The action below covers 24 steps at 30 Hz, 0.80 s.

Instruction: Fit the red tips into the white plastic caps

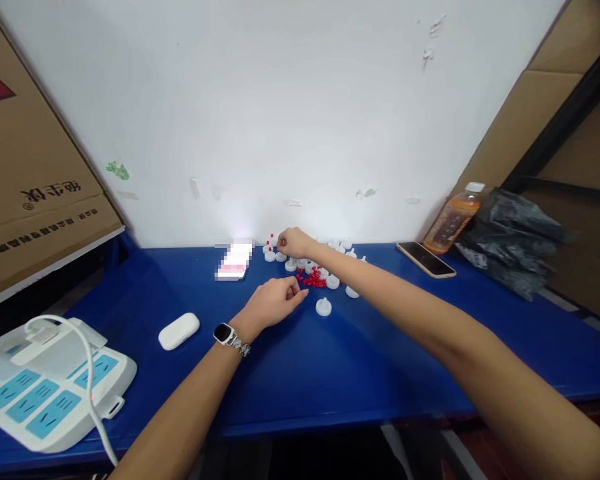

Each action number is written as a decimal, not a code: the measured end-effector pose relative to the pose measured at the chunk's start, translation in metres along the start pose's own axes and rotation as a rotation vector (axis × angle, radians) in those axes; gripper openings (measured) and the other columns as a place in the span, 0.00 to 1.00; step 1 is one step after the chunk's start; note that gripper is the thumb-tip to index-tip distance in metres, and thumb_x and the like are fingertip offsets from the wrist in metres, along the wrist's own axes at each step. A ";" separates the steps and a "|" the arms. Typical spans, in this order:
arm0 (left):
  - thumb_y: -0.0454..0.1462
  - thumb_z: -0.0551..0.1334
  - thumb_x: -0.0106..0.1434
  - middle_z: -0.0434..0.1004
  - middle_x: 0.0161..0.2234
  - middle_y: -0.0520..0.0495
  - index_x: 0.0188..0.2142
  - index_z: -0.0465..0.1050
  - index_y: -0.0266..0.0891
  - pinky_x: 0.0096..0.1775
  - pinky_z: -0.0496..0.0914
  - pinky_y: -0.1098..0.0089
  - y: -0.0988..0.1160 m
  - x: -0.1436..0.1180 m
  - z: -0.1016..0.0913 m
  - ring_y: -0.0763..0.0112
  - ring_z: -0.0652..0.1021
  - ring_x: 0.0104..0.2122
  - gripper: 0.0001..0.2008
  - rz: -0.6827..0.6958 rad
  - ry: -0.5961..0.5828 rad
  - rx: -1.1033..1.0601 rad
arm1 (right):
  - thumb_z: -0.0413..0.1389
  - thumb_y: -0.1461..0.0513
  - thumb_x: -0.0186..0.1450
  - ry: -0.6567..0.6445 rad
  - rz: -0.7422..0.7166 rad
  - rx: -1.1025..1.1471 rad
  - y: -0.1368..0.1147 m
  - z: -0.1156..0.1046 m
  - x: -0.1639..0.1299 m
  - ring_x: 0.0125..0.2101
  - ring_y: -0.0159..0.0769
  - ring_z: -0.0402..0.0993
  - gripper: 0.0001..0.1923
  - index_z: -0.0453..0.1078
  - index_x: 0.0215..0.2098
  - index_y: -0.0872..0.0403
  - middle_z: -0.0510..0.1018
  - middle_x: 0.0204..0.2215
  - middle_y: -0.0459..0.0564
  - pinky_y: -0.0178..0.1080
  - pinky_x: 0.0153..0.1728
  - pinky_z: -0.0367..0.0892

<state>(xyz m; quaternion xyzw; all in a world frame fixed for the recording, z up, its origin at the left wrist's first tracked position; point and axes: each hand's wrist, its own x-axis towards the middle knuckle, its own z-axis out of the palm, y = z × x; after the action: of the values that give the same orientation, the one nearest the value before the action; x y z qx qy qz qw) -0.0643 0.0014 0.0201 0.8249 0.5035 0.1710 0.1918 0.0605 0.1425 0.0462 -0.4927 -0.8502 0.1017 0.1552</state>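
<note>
My right hand (294, 244) reaches across to the back of the blue table, its fingers pinched down on a white round plastic cap (281, 257). Beside it stand a few similar caps with red tips, among them a white cap (269, 256). My left hand (274, 301) rests lower down, fingers loosely bent and thumb apart, close to a heap of small red tips (314, 277); I see nothing in its grasp. More white caps with thin spouts lie around the heap, partly behind my right forearm. One loose white cap (323, 307) sits nearer to me.
A lit phone (235, 260) and a white earbud case (179, 331) lie left, with a power strip (55, 400) and its cable in the corner. To the right are a dark phone (427, 259), a drink bottle (453, 220) and a black plastic bag (510, 233). A wall bounds the back.
</note>
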 end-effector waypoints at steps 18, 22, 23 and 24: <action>0.48 0.51 0.69 0.77 0.29 0.51 0.33 0.69 0.43 0.28 0.58 0.70 -0.002 0.001 0.000 0.68 0.74 0.27 0.16 -0.005 -0.012 0.012 | 0.59 0.61 0.60 0.076 0.074 -0.016 0.040 -0.015 -0.023 0.33 0.35 0.77 0.08 0.79 0.35 0.56 0.83 0.33 0.52 0.31 0.33 0.65; 0.49 0.51 0.69 0.76 0.28 0.52 0.33 0.69 0.43 0.27 0.58 0.70 -0.003 0.001 -0.001 0.69 0.73 0.27 0.17 -0.008 -0.024 0.003 | 0.59 0.58 0.62 0.067 0.075 -0.008 0.040 -0.014 -0.020 0.33 0.35 0.77 0.10 0.79 0.34 0.56 0.83 0.32 0.52 0.31 0.33 0.65; 0.50 0.51 0.69 0.76 0.28 0.52 0.33 0.69 0.43 0.27 0.57 0.70 -0.004 0.001 -0.001 0.69 0.73 0.27 0.17 -0.008 -0.026 0.001 | 0.59 0.57 0.62 0.063 0.075 -0.006 0.040 -0.013 -0.020 0.32 0.35 0.77 0.10 0.79 0.33 0.56 0.83 0.32 0.52 0.32 0.33 0.65; 0.50 0.51 0.69 0.76 0.28 0.52 0.33 0.69 0.43 0.27 0.57 0.70 -0.004 0.001 -0.001 0.69 0.73 0.27 0.17 -0.008 -0.027 -0.002 | 0.60 0.58 0.61 0.059 0.074 -0.004 0.040 -0.013 -0.019 0.32 0.35 0.77 0.10 0.79 0.33 0.56 0.83 0.31 0.52 0.32 0.33 0.65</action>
<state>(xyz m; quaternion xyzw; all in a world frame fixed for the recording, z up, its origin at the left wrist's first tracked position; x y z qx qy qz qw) -0.0671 0.0040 0.0191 0.8250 0.5039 0.1596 0.2000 0.1066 0.1456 0.0420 -0.5268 -0.8267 0.0912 0.1753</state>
